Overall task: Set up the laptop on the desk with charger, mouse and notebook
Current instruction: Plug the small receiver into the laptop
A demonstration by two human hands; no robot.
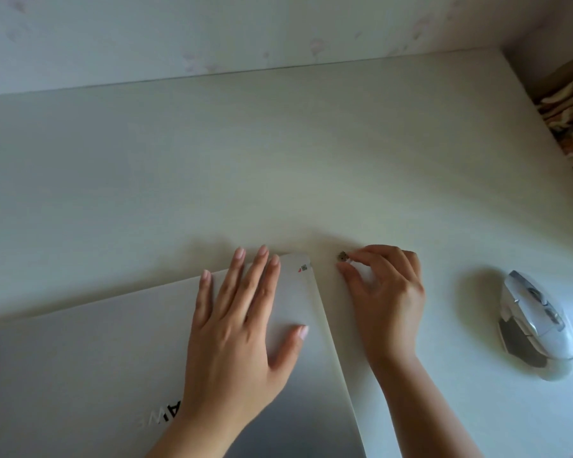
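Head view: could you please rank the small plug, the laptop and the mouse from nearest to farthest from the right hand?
1. Small plug: pinched in the right hand's fingertips.
2. Laptop: just left of that hand, lid closed, under the flat left hand.
3. Mouse: farther off to the right, on the desk.

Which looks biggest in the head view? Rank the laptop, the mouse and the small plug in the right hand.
1. Laptop, though partly cut off by the frame.
2. Mouse.
3. Small plug, pinched by the right hand.
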